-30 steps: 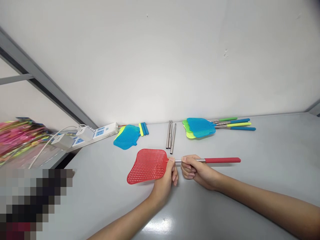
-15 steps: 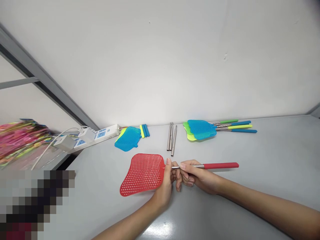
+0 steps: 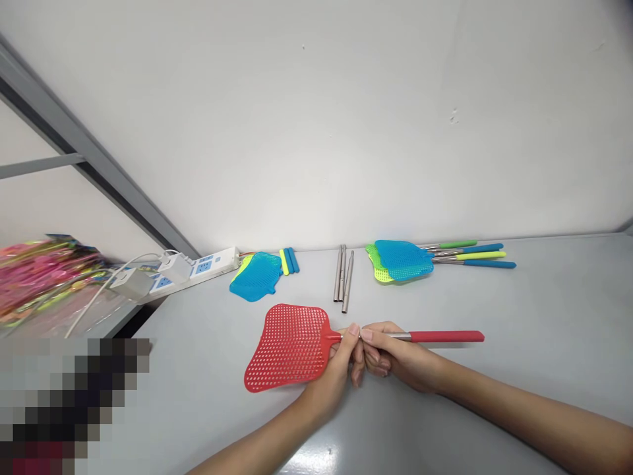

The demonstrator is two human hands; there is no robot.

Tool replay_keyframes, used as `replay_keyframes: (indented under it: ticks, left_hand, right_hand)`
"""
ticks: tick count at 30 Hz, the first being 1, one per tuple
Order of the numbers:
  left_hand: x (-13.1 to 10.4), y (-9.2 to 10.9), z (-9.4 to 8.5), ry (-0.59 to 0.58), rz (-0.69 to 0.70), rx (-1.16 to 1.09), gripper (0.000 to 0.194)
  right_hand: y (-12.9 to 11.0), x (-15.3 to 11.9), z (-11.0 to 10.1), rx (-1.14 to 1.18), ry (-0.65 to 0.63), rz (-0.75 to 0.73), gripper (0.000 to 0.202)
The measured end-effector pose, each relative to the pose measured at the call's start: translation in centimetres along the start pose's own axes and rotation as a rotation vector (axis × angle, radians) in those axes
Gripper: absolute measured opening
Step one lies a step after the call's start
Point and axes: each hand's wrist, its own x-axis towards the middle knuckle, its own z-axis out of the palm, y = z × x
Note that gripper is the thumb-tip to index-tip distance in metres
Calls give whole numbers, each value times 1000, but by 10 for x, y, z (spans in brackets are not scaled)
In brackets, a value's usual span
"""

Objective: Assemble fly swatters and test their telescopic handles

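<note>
A red fly swatter point(image 3: 291, 346) is held level above the grey table, its mesh head to the left and its red handle to the right. My left hand point(image 3: 341, 363) pinches the metal rod just right of the red neck, thumb on top. Close beside it, my right hand point(image 3: 395, 349) grips the same rod near the handle, thumb and fingers closed around it. The two thumbs almost touch. Behind my hands lie several metal rods point(image 3: 347, 284), side by side on the table.
Assembled swatters point(image 3: 405, 260) with blue, green and yellow parts are stacked at the back right. Loose swatter heads point(image 3: 257, 277) and short grips point(image 3: 289, 260) lie back left, near a power strip point(image 3: 215, 262) with chargers. Bagged colourful items point(image 3: 44, 277) are at far left.
My left hand has slid right along the rod, away from the mesh head, uncovering the red neck. The view has shifted slightly.
</note>
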Motion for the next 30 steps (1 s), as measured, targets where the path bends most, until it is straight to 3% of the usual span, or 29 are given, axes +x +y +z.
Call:
replay_keyframes:
  ticks: [11,17,23,30]
  left_hand:
    - [5,-8,-2,92,-34,99,51]
    - [7,-3,-2,28,-31,53,50]
    - [0,4,0,3,31,98,53]
    - [3,-3,-5,-22,-27,85,50]
  right_hand:
    - [-5,1,-1,79,11,104,33]
    - [-3,1,0,52,14,57,34]
    - [1,-4,-4,-209,-28,7,37]
    - [1,-1,-3,-159,-12,22,42]
